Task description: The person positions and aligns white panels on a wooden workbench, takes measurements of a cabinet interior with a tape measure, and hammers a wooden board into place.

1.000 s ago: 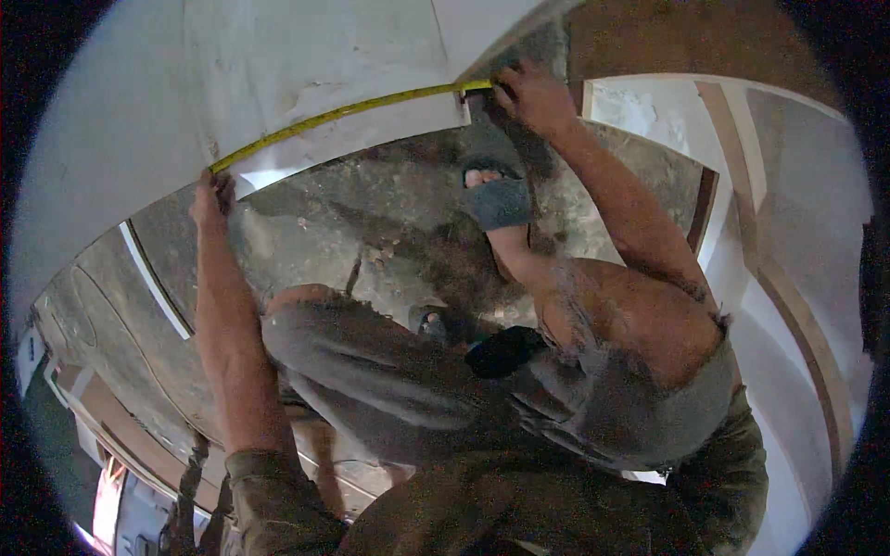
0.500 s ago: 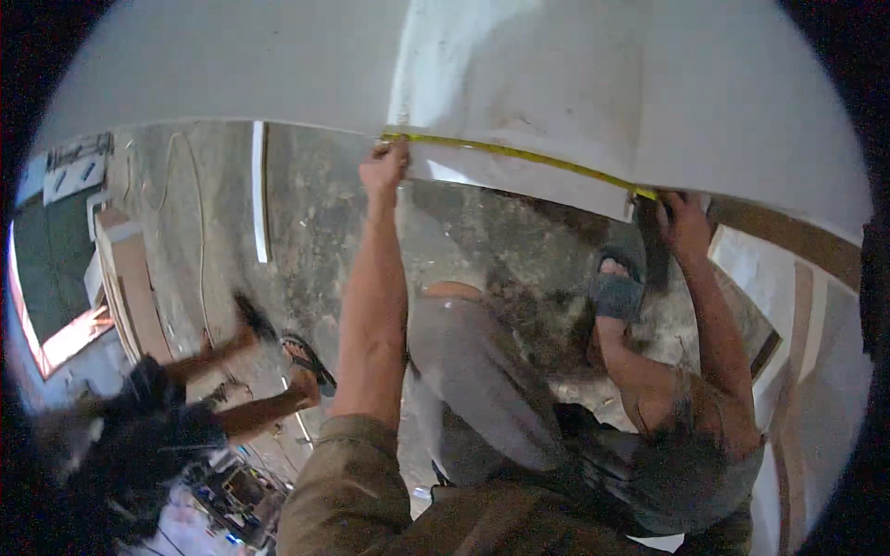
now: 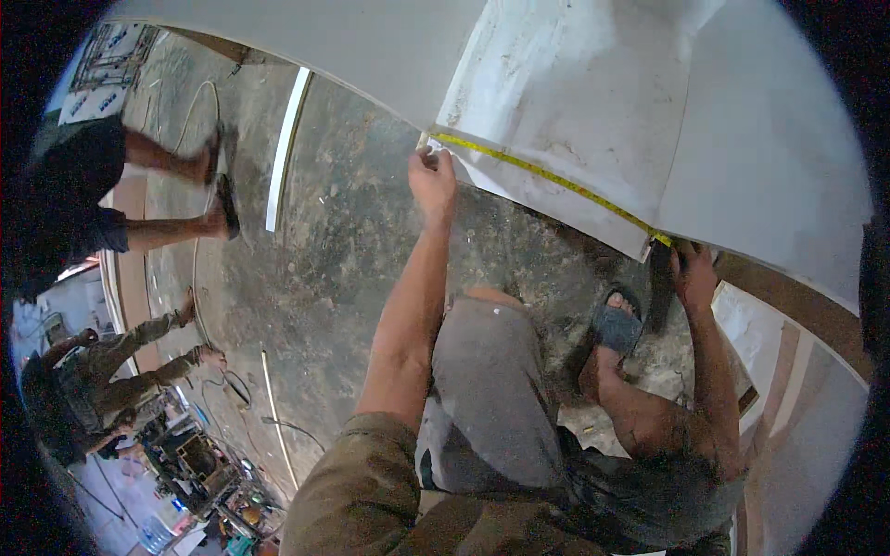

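A yellow measuring tape [image 3: 556, 178] is stretched along the lower edge of a pale panel [image 3: 575, 93], slanting down from left to right. My left hand [image 3: 433, 185] is closed at the tape's left end, by the panel's corner, fingertips pinched there. At the tape's other end my right hand [image 3: 695, 276] is closed around it, next to the panel's right corner. The tape's case is mostly hidden by the fingers of that hand. Below the tape, a white strip of the panel's edge [image 3: 603, 236] shows.
A long white strip [image 3: 289, 148] lies on the stained concrete floor [image 3: 343, 213]. Beneath me are a grey-clad knee [image 3: 491, 380] and a sandalled foot [image 3: 618, 320]. At left, two other people stand near a cable and cluttered tools [image 3: 199, 459]. Boards lean at right.
The view has swung, so the panel and tape slant more steeply. Both hands remain at the tape's ends. A person at left has walked farther up the picture, and another has come into view.
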